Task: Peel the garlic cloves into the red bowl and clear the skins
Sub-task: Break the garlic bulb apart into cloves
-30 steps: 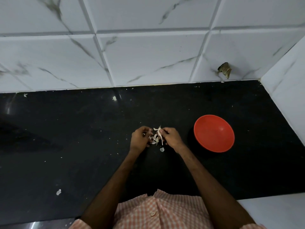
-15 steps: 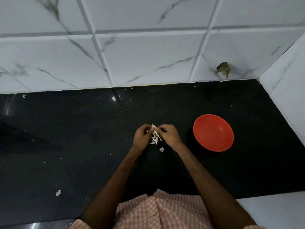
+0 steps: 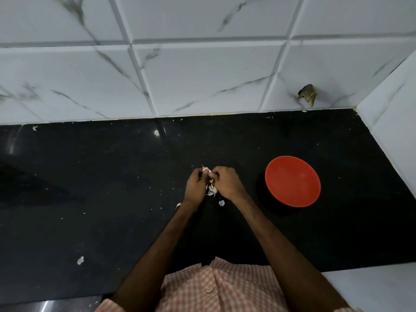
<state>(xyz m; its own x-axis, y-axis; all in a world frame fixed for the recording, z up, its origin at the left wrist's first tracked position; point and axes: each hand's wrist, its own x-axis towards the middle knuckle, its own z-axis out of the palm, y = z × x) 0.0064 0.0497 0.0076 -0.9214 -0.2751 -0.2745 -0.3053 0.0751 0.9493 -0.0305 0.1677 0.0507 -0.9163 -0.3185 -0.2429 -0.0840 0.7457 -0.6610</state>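
My left hand [image 3: 195,185] and my right hand [image 3: 226,182] meet over the middle of the black counter [image 3: 90,188]. Both pinch one small pale garlic clove [image 3: 206,170] between their fingertips. Just under the hands lies a little heap of garlic skins [image 3: 212,189]. A loose skin flake [image 3: 222,203] lies below my right hand, another skin flake [image 3: 178,205] by my left wrist. The red bowl [image 3: 292,181] stands to the right of my right hand, apart from it; its inside looks empty.
A white marble-tiled wall [image 3: 202,75] runs along the back, with a side wall [image 3: 391,122] at the right. A dark broken patch [image 3: 307,95] marks the back tiles. One skin scrap [image 3: 80,260] lies at the front left. Tiny white specks dot the counter.
Both hands have drawn closer together and risen a little over the skins. The clove's loose skin strands that stuck out a second ago are now mostly hidden between the fingers.
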